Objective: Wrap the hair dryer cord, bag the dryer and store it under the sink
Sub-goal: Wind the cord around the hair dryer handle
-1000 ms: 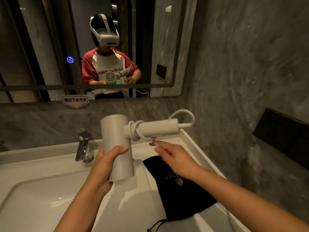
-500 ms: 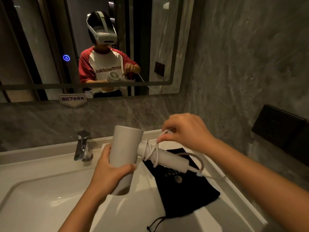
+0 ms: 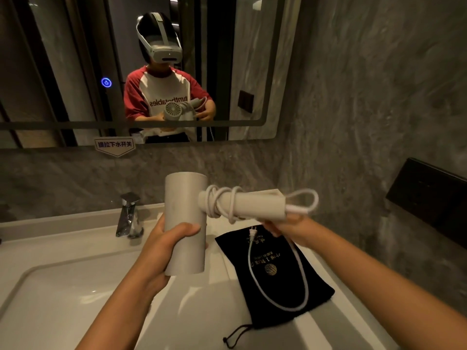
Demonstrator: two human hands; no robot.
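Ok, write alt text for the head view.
Two hands hold a white dryer above a sink counter: left hand on the barrel, right hand under the handle, cord partly wound, its plug end dangling over a black bag.

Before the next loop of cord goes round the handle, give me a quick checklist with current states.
1. Dryer body held: ok, left hand wraps the hair dryer barrel.
2. Cord in control: ok, right hand grips the cord under the handle end.
3. Earlier loops seated: ok, coils sit near the barrel.
4. Wrap finished: not ok, a long loop hangs loose and the plug dangles.
5. Bag ready: ok, black bag lies flat on the counter.
6. Bag mouth open: cannot tell.
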